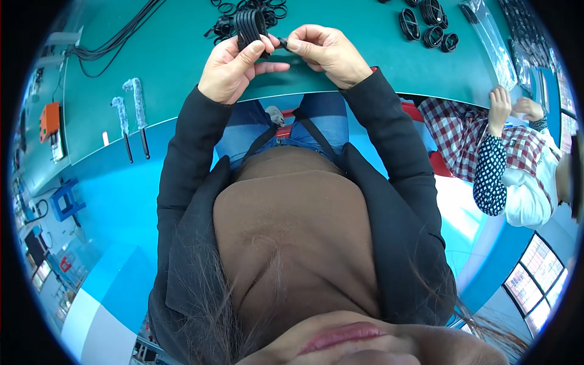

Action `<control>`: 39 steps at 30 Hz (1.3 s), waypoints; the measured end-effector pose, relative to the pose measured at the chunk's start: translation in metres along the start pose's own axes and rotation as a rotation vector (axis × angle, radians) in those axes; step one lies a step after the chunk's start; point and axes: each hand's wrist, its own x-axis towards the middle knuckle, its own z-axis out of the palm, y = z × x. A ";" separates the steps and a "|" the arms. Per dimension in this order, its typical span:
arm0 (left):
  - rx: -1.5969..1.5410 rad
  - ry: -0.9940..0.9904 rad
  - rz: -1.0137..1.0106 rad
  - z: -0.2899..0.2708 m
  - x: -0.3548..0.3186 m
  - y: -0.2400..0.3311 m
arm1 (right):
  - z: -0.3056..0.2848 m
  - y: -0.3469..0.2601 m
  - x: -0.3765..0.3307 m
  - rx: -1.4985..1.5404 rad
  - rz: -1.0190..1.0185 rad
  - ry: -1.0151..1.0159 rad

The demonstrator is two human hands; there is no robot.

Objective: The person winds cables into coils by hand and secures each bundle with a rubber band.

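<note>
Pinching the coiled black cable point(250, 27) in my left hand point(231, 67), my right hand point(325, 52) grips its loose end; a slackened pinch could let the loops spring apart over the green desk point(170, 67).

Both forearms reach forward (black sleeves), left hand point(234, 64) and right hand point(325, 52) pinching, fingertips nearly meeting.

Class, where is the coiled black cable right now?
In the head view, top centre: the coiled black cable sits in the left hand, above the green table.

Matt black rubbery cable coil point(250, 25), smooth matt green table point(170, 67), fuzzy white brushes point(135, 100)
</note>
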 end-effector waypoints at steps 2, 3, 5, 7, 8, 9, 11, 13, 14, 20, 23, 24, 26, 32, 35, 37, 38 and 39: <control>-0.007 0.023 -0.033 0.001 -0.002 0.001 | 0.003 0.003 -0.001 -0.010 -0.017 -0.009; -0.017 0.041 -0.052 0.001 -0.003 0.001 | 0.004 0.004 -0.001 -0.023 -0.048 -0.021; -0.022 0.059 -0.071 0.003 -0.004 0.001 | 0.006 0.007 -0.002 0.121 0.005 -0.063; -0.146 0.051 -0.028 0.004 -0.004 -0.001 | 0.007 0.008 -0.005 0.268 0.044 -0.136; -0.147 0.051 -0.037 0.005 -0.004 -0.003 | 0.008 0.009 -0.008 0.440 0.039 -0.166; -0.170 0.056 -0.041 0.007 -0.004 -0.006 | 0.009 0.008 -0.010 0.591 0.024 -0.252; -0.166 0.109 -0.046 0.007 -0.005 -0.004 | 0.011 0.004 -0.016 0.582 0.039 -0.343; -0.086 0.133 -0.130 0.008 -0.006 -0.004 | 0.013 -0.004 -0.022 0.161 0.060 -0.247; -0.053 0.133 -0.118 0.008 -0.009 -0.004 | 0.015 -0.009 -0.023 -0.200 -0.018 -0.235; -0.134 -0.057 -0.166 0.002 -0.011 -0.013 | 0.018 -0.022 -0.022 -0.450 -0.055 -0.424; -0.153 0.067 -0.196 -0.001 -0.015 -0.012 | 0.013 -0.026 -0.024 -0.356 -0.110 -0.447; -0.091 0.152 -0.142 -0.003 -0.015 -0.010 | 0.009 -0.028 -0.024 -0.276 -0.114 -0.440; -0.033 0.160 -0.036 -0.007 -0.018 -0.003 | -0.002 -0.032 -0.022 -0.458 -0.245 -0.338; 0.098 0.033 -0.203 0.000 -0.021 0.006 | -0.020 -0.049 -0.008 -0.927 -0.494 -0.085; 0.114 -0.030 -0.255 0.009 -0.019 0.009 | -0.012 -0.063 -0.011 -1.096 -0.485 -0.092; 0.195 -0.002 -0.392 0.014 -0.018 0.012 | -0.001 -0.070 -0.012 -1.363 -0.499 -0.135; 0.239 -0.026 -0.402 0.016 -0.017 0.014 | 0.006 -0.072 -0.012 -1.362 -0.492 -0.129; 0.225 -0.065 -0.391 0.017 -0.016 0.015 | 0.013 -0.072 -0.011 -1.447 -0.544 -0.166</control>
